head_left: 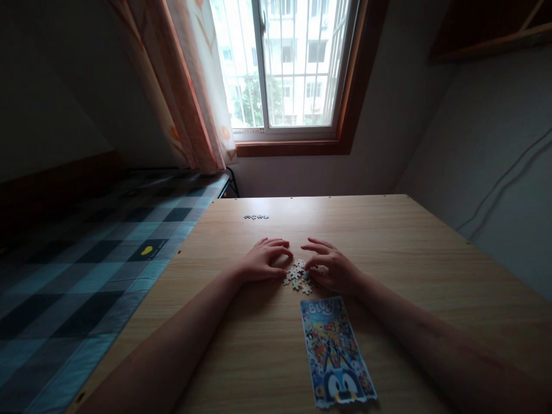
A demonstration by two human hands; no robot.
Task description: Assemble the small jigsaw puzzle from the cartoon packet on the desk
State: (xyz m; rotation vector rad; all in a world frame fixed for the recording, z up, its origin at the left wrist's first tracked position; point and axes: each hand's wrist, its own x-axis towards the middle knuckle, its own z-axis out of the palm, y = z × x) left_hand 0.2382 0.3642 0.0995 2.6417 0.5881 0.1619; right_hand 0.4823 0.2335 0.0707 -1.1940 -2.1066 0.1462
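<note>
A small heap of jigsaw puzzle pieces [296, 275] lies on the wooden table [241, 356] between my two hands. My left hand [265, 260] rests at the heap's left edge, its fingers apart and bent toward the pieces. On the other side, my right hand [330, 265] has its fingers spread, the fingertips over or touching the heap's right side; part of the heap is hidden beneath them. I cannot see a piece held in either hand. Just below the heap lies a colourful printed packet [336, 351] with cartoon characters and a torn-looking lower edge.
Farther back on the table, several joined or lined-up puzzle pieces [256, 217] form a short row. A bed with a checked cover [86, 276] adjoins the table's left side. Beyond the table are a barred window [297, 69] and a curtain [190, 86]; a cable [504, 184] runs along the right wall.
</note>
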